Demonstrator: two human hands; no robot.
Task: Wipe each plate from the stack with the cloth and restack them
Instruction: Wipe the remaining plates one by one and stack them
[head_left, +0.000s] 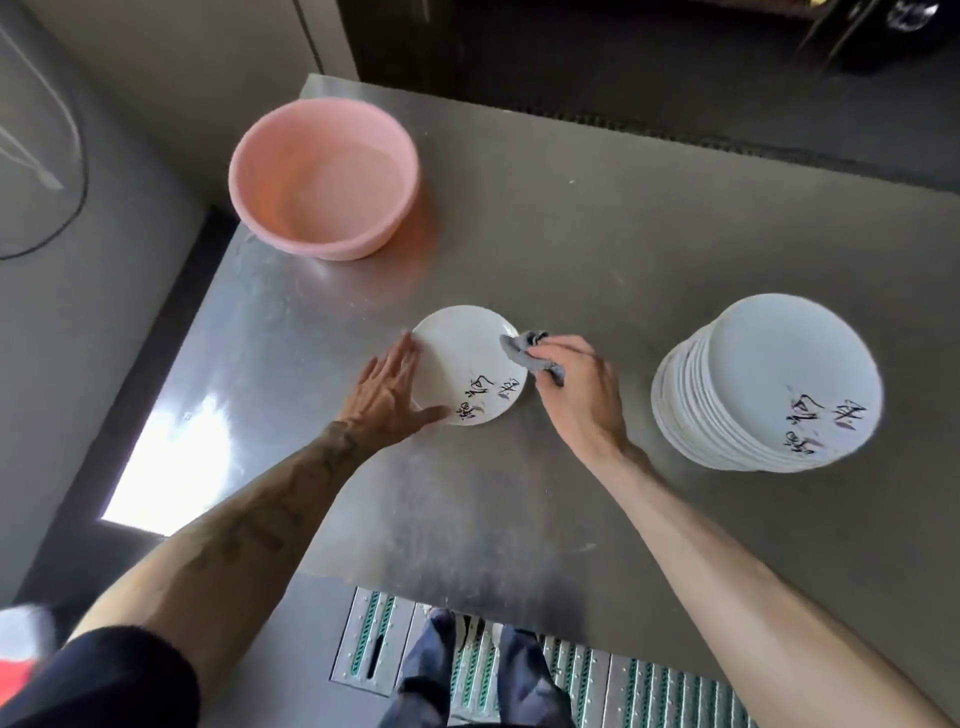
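Pink plastic basin (332, 248) sits far left on the steel counter (571, 234), not in use.

Left hand (387, 387): fingers straight and slightly spread, flat against the left rim of a single white plate (462, 358), thumb along its near edge, pinning it down.

The plate lies flat on the counter, face up, black lettering on the near side.

Right hand (582, 389): fingers curled tight on a bunched grey cloth (517, 345), which touches the plate's right rim.

Stack of white plates (769, 384) is well to the right, tall, slightly fanned, same lettering on top.

Progress estimate: very early. One plate is out and mid-wipe, and no second pile of wiped plates is visible. The restack hasn't started, so nearly the whole stack is left.
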